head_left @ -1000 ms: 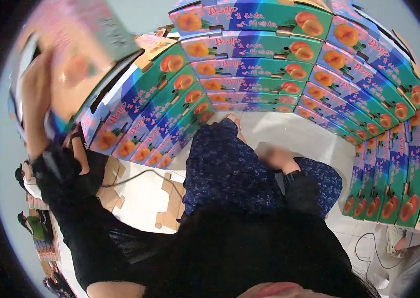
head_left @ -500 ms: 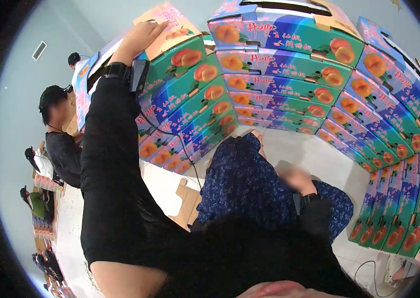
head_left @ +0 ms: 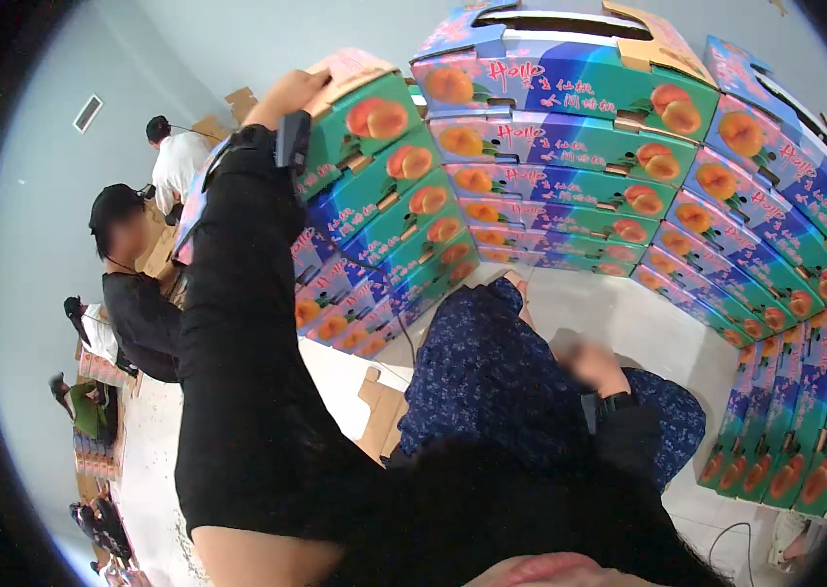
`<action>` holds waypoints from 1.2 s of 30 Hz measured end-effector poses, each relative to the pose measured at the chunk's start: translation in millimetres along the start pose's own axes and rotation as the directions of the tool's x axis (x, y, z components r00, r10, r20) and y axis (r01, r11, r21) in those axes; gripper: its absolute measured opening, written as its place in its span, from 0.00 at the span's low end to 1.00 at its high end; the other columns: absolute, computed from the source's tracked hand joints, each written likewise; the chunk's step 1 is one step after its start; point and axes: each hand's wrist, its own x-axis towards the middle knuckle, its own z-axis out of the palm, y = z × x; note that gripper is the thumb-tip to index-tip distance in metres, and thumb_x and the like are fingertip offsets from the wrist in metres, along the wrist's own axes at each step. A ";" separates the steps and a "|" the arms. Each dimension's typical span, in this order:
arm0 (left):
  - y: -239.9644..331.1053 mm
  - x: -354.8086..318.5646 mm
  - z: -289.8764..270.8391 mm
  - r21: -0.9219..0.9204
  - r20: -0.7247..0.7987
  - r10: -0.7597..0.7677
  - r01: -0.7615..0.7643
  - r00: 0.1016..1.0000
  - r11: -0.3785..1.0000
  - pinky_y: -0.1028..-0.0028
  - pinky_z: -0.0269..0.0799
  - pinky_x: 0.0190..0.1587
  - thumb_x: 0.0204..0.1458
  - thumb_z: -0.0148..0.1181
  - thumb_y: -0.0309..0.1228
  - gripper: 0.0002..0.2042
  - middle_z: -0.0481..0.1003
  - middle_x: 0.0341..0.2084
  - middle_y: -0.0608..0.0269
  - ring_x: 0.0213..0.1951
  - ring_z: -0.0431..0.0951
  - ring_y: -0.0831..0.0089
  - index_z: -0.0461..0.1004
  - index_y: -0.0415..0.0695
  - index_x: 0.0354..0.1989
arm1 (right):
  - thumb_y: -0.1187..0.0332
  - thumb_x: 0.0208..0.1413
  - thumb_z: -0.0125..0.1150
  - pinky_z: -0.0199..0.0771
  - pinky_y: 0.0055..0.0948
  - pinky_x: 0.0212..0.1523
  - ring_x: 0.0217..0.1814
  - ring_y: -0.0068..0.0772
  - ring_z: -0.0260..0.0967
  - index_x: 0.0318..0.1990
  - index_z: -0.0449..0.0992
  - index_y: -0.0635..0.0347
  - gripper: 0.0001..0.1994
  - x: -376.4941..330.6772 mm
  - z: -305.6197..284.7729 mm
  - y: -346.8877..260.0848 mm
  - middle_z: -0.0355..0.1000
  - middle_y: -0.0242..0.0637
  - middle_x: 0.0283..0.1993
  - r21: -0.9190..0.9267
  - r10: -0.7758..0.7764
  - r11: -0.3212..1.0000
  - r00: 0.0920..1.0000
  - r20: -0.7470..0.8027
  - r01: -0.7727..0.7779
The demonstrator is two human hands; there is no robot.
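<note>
At the upper left, my left hand (head_left: 286, 96) lies on the top edge of the uppermost peach carton (head_left: 366, 115) in a stack. Its fingers reach over the light cardboard top and look stretched out rather than wrapped round anything; the sleeve and a dark wrist device hide part of the carton. My right hand (head_left: 597, 370) hangs low in front of my dark blue patterned skirt (head_left: 482, 377), with a dark device at its wrist. It is blurred, so its fingers cannot be made out, and no object shows in it.
More stacked peach cartons (head_left: 570, 83) curve round the front and right, several layers high. A cut piece of brown cardboard (head_left: 382, 409) lies on the floor (head_left: 609, 303). On the left a person in black (head_left: 139, 313) and one in white (head_left: 180, 166) stand nearby. A thin cable (head_left: 408, 333) hangs down.
The view has shifted a little, so the cartons sit slightly lower and further right. My left hand stays on the carton's top, now nearer its edge. The person in white shows more fully.
</note>
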 end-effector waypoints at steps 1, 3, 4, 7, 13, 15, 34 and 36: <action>6.8 1.6 6.8 -0.192 -0.029 -0.111 0.103 0.993 0.976 0.53 0.70 0.41 0.58 0.42 0.44 0.22 0.74 0.30 0.36 0.39 0.74 0.41 0.67 0.37 0.48 | 0.57 0.45 0.58 0.69 0.41 0.46 0.45 0.53 0.71 0.40 0.78 0.61 0.19 0.2 1.7 1.7 0.74 0.53 0.40 0.010 -0.004 1.000 1.000 -0.020 0.004; 32.8 -2.2 -3.9 -0.397 -0.041 -0.301 0.261 0.953 0.880 0.56 0.69 0.45 0.57 0.41 0.49 0.26 0.74 0.33 0.36 0.40 0.73 0.39 0.74 0.36 0.39 | 0.55 0.45 0.59 0.69 0.41 0.46 0.45 0.53 0.71 0.40 0.78 0.61 0.20 -3.3 0.5 0.9 0.74 0.54 0.39 -0.009 -0.009 1.000 1.000 -0.029 0.009; 32.1 0.4 -4.2 -0.398 -0.041 -0.298 0.258 0.954 0.880 0.56 0.69 0.45 0.57 0.41 0.49 0.26 0.74 0.33 0.36 0.40 0.73 0.39 0.74 0.36 0.39 | 0.54 0.45 0.59 0.69 0.41 0.46 0.44 0.53 0.71 0.40 0.78 0.62 0.20 -4.7 0.4 0.4 0.74 0.55 0.39 -0.033 -0.024 0.999 0.999 -0.033 0.023; 19.3 6.4 -1.5 -0.539 0.038 -0.439 0.388 0.898 0.747 0.58 0.67 0.48 0.55 0.40 0.54 0.30 0.74 0.35 0.34 0.42 0.72 0.39 0.77 0.36 0.33 | 0.51 0.46 0.60 0.69 0.41 0.47 0.44 0.53 0.71 0.39 0.78 0.63 0.22 -4.8 1.3 6.8 0.74 0.56 0.39 -0.040 -0.083 0.996 0.995 -0.046 0.081; -4.2 20.6 33.0 -0.215 -0.070 -0.289 0.268 0.955 0.939 0.56 0.67 0.48 0.57 0.37 0.49 0.26 0.73 0.39 0.36 0.42 0.73 0.41 0.74 0.39 0.40 | 0.51 0.47 0.60 0.68 0.41 0.48 0.47 0.53 0.70 0.41 0.77 0.63 0.23 -5.4 -6.9 -9.6 0.73 0.56 0.40 -0.022 -0.012 1.000 1.000 0.005 0.012; 1.8 19.3 34.7 -0.106 -0.079 -0.194 0.185 0.978 0.977 0.56 0.67 0.48 0.57 0.37 0.48 0.25 0.73 0.40 0.36 0.42 0.73 0.41 0.74 0.39 0.42 | 0.52 0.47 0.61 0.68 0.41 0.48 0.47 0.54 0.70 0.42 0.77 0.63 0.23 -2.2 -2.3 -8.3 0.73 0.56 0.41 -0.046 -0.014 0.999 1.000 0.001 0.014; 78.2 -62.7 -68.5 -0.336 -0.554 -0.496 0.365 0.669 0.868 0.58 0.67 0.49 0.49 0.55 0.47 0.20 0.73 0.43 0.49 0.46 0.73 0.52 0.75 0.43 0.40 | 0.56 0.44 0.60 0.70 0.42 0.43 0.41 0.51 0.72 0.39 0.78 0.58 0.18 -7.3 5.8 3.7 0.75 0.48 0.37 -0.069 -0.109 0.992 0.993 -0.052 0.106; 110.6 -120.5 -82.4 -0.355 -0.604 -0.397 0.212 0.691 0.910 0.58 0.63 0.53 0.49 0.59 0.45 0.21 0.71 0.48 0.48 0.51 0.69 0.50 0.72 0.43 0.45 | 0.56 0.44 0.59 0.71 0.41 0.42 0.40 0.50 0.72 0.38 0.78 0.57 0.17 -14.5 2.8 -11.6 0.75 0.48 0.35 -0.084 -0.148 0.986 0.987 -0.069 0.142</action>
